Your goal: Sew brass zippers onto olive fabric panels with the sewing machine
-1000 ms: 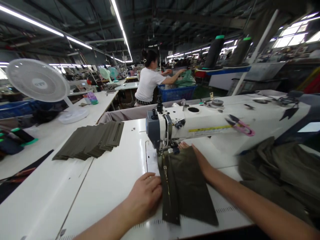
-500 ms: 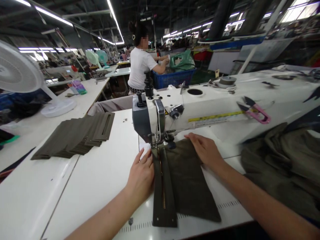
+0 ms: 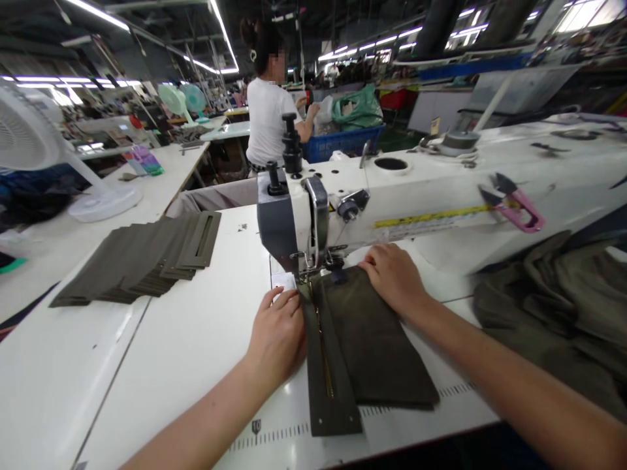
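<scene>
An olive fabric piece (image 3: pixel 372 339) with a brass zipper (image 3: pixel 324 356) lies under the needle of a white sewing machine (image 3: pixel 372 202). My left hand (image 3: pixel 277 333) lies flat on the table with fingers stretched out, pressing the zipper strip's left edge. My right hand (image 3: pixel 394 274) rests on the fabric's upper right part, close to the presser foot, knuckles bent, pressing down.
A stack of olive fabric pieces (image 3: pixel 142 258) lies on the table to the left. Pink thread snips (image 3: pixel 514 202) sit on the machine arm. Bunched olive cloth (image 3: pixel 558 307) lies at the right. A white fan (image 3: pixel 44 150) stands far left. A person in a white shirt (image 3: pixel 267 117) works behind.
My left hand opened from a curled grip and slid up along the zipper strip toward the needle. My right hand stayed by the presser foot. The view moved closer.
</scene>
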The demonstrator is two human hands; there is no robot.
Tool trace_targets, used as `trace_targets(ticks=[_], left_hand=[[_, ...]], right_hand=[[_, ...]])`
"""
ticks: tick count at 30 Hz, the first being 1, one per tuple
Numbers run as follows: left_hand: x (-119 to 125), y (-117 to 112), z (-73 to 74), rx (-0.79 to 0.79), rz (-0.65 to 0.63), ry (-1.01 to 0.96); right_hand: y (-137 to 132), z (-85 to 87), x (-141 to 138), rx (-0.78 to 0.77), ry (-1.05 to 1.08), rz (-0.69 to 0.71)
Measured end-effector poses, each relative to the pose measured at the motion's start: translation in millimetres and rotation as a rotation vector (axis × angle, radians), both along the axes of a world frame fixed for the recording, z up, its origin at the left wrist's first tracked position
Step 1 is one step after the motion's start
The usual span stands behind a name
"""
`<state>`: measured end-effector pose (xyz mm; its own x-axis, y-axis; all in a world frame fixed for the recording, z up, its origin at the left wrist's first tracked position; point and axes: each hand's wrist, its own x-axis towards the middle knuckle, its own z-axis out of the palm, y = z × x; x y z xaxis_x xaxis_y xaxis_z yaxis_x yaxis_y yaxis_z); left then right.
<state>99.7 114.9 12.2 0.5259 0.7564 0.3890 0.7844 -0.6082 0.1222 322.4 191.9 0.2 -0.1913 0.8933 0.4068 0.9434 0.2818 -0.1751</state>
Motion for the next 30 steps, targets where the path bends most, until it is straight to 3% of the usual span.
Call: trace_targets(ticks=[3, 5, 9, 12, 16, 30], left_hand=[[-2.8, -1.7, -3.8, 0.005, 0.062, -0.101], [-5.4, -0.8, -8.8, 0.042, 0.116, -0.162], [-11.7, 7.0, -19.3, 0.099, -0.024, -0.118], [-15.5, 13.6, -21.9, 0.118, -0.159, -0.048], [-17.2, 17.2, -19.2, 0.131, -0.224, 0.022], [-13.7, 12.6, -14.5, 0.071, -0.173, 0.013]], right_hand=[[-22.8, 3.9, -19.9, 0.139, -0.009, 0.196], [-39.8, 2.3, -36.9, 0.137, 0.075, 0.392], [-54.3, -8.7, -58.7, 0.029, 0.115, 0.565], [-51.2, -13.6, -59.0, 0.007, 0.066, 0.578], [-47.6, -12.8, -55.5, 0.003, 0.023, 0.583], [-53.7, -15.9, -62.4, -0.037, 0.018, 0.518]])
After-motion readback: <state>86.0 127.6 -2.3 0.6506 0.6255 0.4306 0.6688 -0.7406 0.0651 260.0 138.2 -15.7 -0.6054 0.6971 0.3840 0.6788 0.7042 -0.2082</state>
